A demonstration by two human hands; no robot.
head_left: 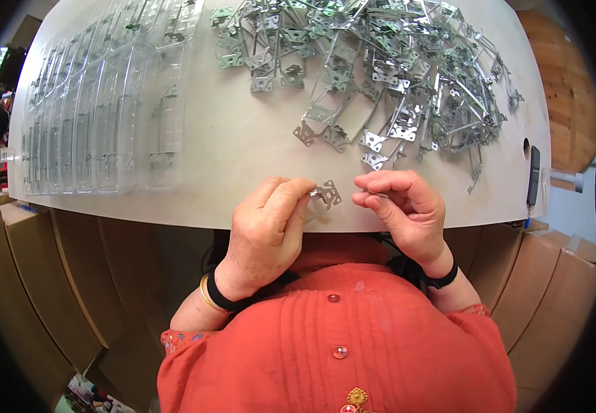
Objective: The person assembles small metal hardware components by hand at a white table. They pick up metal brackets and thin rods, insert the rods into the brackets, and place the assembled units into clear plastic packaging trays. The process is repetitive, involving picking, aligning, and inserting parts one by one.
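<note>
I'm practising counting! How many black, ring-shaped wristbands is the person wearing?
2: one black wristband around the wrist of the left hand, a second wristband around the wrist of the right hand. No others show.

Person in an orange-red shirt [298, 330], narrow vertical pleats [305, 358] down the front, round red buttons [340, 352], gold-coloured ornament [357, 396], multicoloured patterned sleeve edges [184, 339], black band [226, 294] and gold-coloured bangle [206, 294] behind left hand [267, 220], black wristband [442, 277] behind right hand [411, 217]

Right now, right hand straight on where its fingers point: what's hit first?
The right hand would likely meet the metal bracket held by the left hand; depth is unclear.
</note>
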